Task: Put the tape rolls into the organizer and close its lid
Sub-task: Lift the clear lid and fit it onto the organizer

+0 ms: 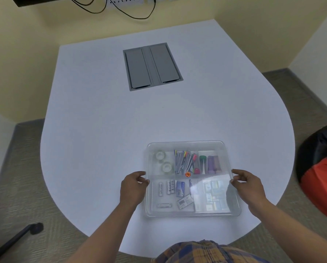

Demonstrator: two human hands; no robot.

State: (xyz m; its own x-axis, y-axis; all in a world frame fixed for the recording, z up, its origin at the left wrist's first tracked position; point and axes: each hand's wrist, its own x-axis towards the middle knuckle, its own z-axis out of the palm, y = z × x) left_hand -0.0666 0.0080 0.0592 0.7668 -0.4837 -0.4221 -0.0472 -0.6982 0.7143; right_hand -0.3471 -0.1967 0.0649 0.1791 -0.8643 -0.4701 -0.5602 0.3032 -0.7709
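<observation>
A clear plastic organizer sits near the front edge of the white table, with a transparent lid lying over it. Two clear tape rolls lie in its far left compartment, seen through the lid. Other compartments hold pens, glue sticks, batteries and small packets. My left hand pinches the lid's left edge at mid-length. My right hand pinches the lid's right edge opposite.
The white table has a rounded front and a grey cable hatch set in at the back. An orange and black beanbag sits on the floor at right. A chair base shows at lower left.
</observation>
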